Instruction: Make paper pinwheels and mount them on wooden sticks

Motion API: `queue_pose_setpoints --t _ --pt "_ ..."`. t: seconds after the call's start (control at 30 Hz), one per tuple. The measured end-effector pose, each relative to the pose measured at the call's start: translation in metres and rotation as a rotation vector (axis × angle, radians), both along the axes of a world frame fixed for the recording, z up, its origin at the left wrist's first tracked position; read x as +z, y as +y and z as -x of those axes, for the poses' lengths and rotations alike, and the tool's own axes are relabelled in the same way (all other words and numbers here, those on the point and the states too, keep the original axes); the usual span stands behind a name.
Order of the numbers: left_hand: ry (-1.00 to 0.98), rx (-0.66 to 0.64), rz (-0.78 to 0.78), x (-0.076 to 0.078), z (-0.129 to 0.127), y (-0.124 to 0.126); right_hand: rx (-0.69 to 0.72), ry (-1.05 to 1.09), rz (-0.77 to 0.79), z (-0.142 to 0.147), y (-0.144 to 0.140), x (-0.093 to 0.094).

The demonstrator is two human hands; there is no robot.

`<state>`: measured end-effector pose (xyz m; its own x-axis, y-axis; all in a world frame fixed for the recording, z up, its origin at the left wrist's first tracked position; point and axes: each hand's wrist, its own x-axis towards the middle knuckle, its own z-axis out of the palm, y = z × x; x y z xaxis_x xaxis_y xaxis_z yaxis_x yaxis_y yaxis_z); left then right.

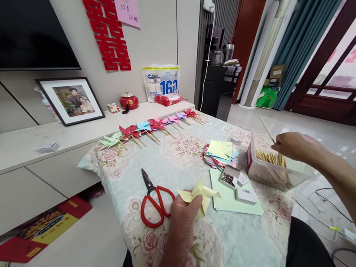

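My left hand (182, 214) holds a folded yellow paper pinwheel (199, 195) just above the flowered tablecloth (168, 161). My right hand (294, 146) pinches a thin wooden stick (266, 129) above a clear plastic box of sticks (276, 168) at the table's right edge. Red-handled scissors (154, 200) lie shut just left of my left hand. A small open box of pins (230, 178) rests on a pale green sheet (231, 198) between my hands.
A row of finished pinwheels on sticks (151, 127) lines the far edge. A stack of coloured paper squares (220, 153) sits beyond the pins. Behind stands a low cabinet (10, 151) with a framed photo (71, 99); cables (331, 205) lie on the floor at right.
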<state>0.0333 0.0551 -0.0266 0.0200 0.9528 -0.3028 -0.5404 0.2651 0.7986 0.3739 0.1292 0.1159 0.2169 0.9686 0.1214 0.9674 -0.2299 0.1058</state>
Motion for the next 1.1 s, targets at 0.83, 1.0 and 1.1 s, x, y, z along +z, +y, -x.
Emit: queue_pose_setpoints --t 0.83,1.0,1.1 --pt "0.016 -0.033 -0.052 0.0 -0.001 0.002 0.561 1.159 -0.074 0.144 -0.081 -0.065" --pt "0.096 -0.07 -0.119 -0.008 -0.002 0.001 0.678 1.1 -0.02 0.176 -0.075 -0.078" --pt "0.106 -0.109 -0.153 -0.007 -0.002 -0.001 0.656 1.104 -0.033 0.181 -0.073 -0.089"
